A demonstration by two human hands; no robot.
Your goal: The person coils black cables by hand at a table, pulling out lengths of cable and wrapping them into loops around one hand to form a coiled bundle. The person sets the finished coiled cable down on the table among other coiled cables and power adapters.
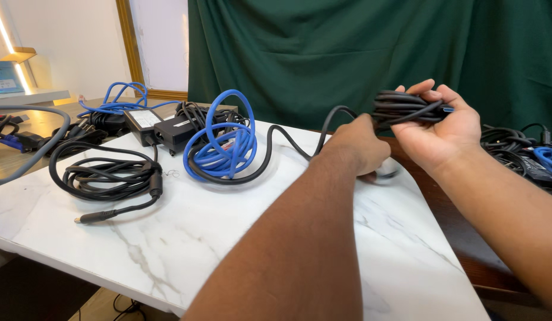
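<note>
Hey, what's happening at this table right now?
A person holds a bundle of black cable in the right hand, above the edge of a white marble table. The left hand grips the cable's loose run beside the bundle. A blue cable coil, a second black cable coil and power adapters lie on the table.

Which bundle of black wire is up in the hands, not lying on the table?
The coiled black cable gripped in the right hand, by the left hand. The other black cable bundle lies flat on the marble table.

Probably a home room: marble-look table (pixel 186 238), green curtain (pixel 347 53), framed mirror (pixel 128 47).
</note>
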